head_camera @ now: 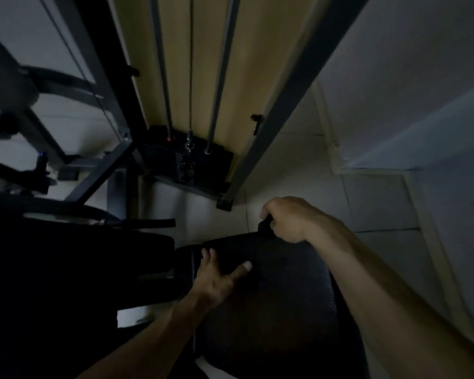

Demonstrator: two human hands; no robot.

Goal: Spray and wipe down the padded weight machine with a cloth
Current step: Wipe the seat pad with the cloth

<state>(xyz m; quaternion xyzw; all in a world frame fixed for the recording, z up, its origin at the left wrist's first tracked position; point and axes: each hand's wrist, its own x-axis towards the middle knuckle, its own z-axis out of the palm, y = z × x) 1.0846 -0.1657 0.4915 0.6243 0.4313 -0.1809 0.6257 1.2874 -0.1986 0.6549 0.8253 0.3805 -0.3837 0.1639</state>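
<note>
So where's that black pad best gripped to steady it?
By the black pad's rounded far edge, from above on the right: nothing crowds that edge, so fingers can curl over it. The right hand holds something dark there; the left hand lies flat on it.

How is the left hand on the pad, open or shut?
Open: the left hand lies flat on the black pad, fingers straight and spread.

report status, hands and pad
Left hand open, flat on the black pad. Right hand pinching a dark fold at the pad's far edge, likely the cloth, too dim to confirm. Nothing seen in the way.
</note>
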